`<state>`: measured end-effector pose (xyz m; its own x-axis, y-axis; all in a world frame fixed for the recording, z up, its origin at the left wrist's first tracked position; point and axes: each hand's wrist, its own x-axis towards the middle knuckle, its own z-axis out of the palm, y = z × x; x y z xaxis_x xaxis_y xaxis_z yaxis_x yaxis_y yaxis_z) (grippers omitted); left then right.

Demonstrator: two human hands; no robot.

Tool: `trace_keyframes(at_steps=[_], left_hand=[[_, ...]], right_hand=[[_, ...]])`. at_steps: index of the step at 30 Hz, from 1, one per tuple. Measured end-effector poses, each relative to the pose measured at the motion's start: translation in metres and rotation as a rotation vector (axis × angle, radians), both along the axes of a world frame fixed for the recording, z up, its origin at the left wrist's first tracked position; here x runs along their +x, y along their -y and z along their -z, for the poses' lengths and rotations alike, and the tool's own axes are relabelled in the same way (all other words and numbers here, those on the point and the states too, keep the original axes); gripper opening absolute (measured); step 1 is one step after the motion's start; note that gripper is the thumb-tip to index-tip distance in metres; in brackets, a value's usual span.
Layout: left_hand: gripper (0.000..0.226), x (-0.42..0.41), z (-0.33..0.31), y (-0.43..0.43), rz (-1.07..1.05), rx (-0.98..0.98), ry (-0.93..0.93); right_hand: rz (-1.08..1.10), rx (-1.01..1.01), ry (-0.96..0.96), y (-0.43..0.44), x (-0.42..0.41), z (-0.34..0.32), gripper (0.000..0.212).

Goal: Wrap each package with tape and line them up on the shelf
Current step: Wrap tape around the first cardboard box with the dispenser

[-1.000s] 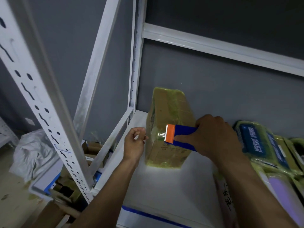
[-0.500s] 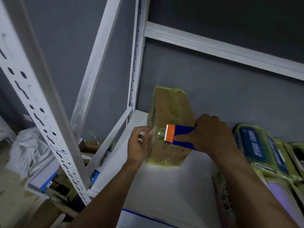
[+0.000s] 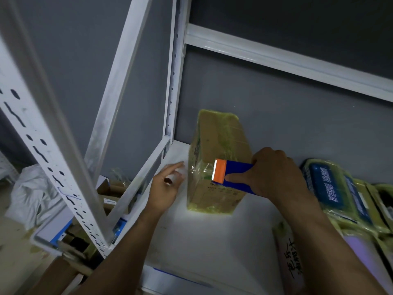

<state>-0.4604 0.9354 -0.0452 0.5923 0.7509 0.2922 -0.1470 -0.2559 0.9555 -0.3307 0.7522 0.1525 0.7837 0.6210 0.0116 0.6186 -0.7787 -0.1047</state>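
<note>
A tall cardboard box [image 3: 219, 137] wrapped in yellowish clear tape stands upright at the back left of the white shelf board [image 3: 212, 241]. My right hand [image 3: 276, 171] grips a blue tape dispenser [image 3: 238, 173] and holds its orange toothed cutter against the box's front upper part. A crinkled bit of clear tape runs from the cutter to the box's left edge. My left hand [image 3: 168, 186] is just left of the box, fingers stretched toward its left face and blurred. More taped packages [image 3: 325, 184] lie in a row to the right.
A slanted white perforated upright [image 3: 53, 145] crosses the left foreground; a rear post [image 3: 174, 81] and upper beam [image 3: 276, 56] frame the bay. A package with handwriting [image 3: 291, 262] lies at the front right. Cardboard boxes [image 3: 110, 194] and a white bag [image 3: 32, 188] sit below left.
My left hand's fingers, curled at the box's left edge before, have straightened and drawn slightly away to the left. The right hand and dispenser stay on the box.
</note>
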Motion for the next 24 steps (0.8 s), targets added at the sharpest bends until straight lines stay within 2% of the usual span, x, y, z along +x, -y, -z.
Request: trace_keyframes(at_steps=[2, 4, 7, 9, 14, 18, 24], left_hand=[[0.037, -0.003, -0.009, 0.008, -0.111, 0.072, 0.026], [0.037, 0.0, -0.017, 0.022, -0.006, 0.11, 0.073], [0.048, 0.01, -0.021, 0.042, 0.167, 0.027, 0.007], [0.047, 0.016, -0.016, 0.046, 0.138, 0.0, -0.013], [0.042, 0.023, -0.013, 0.046, 0.169, -0.204, 0.121], [0.042, 0.02, -0.017, 0.042, 0.131, -0.081, 0.097], [0.067, 0.011, -0.027, 0.017, 0.384, 0.021, -0.018]], right_hand=[[-0.003, 0.013, 0.001, 0.001, 0.0, 0.001, 0.078], [-0.007, 0.016, 0.005, 0.001, 0.0, 0.001, 0.078], [-0.008, 0.007, -0.002, 0.001, 0.001, 0.0, 0.08], [-0.003, 0.007, -0.008, 0.001, 0.001, 0.0, 0.08], [0.006, -0.003, -0.014, 0.0, 0.003, 0.0, 0.079], [0.01, 0.002, -0.012, 0.0, 0.004, 0.001, 0.081], [0.016, -0.009, 0.008, 0.001, 0.004, 0.001, 0.079]])
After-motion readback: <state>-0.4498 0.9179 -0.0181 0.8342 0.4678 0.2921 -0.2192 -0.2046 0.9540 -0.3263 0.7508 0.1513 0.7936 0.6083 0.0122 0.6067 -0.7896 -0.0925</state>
